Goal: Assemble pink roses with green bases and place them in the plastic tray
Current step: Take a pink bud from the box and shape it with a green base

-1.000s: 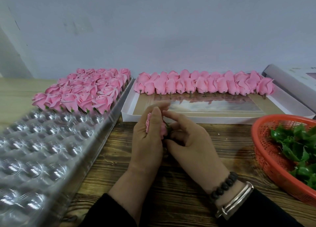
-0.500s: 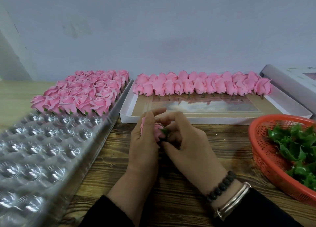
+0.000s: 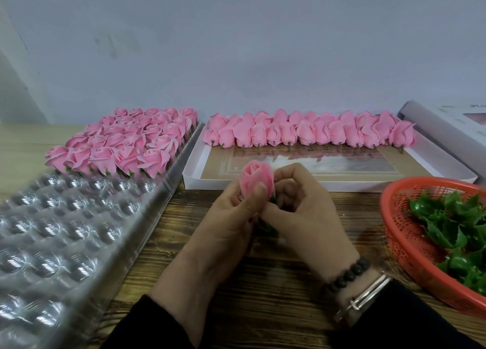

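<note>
A pink rose bud (image 3: 256,176) stands upright between my hands over the wooden table. My left hand (image 3: 231,217) pinches its side with thumb and fingers. My right hand (image 3: 302,206) curls round its lower end, where a bit of a green base (image 3: 273,200) shows. The clear plastic tray (image 3: 65,233) lies at the left, with several finished roses (image 3: 126,143) filling its far rows. Its near cups hold nothing.
A white box (image 3: 328,184) behind my hands holds a row of several bare pink buds (image 3: 307,133). A red basket (image 3: 397,233) of green bases (image 3: 457,225) sits at the right. Another white box (image 3: 452,122) lies at the far right.
Both hands turned the rose so the bud now points up and shows clearly above my left thumb. The view shifted slightly.
</note>
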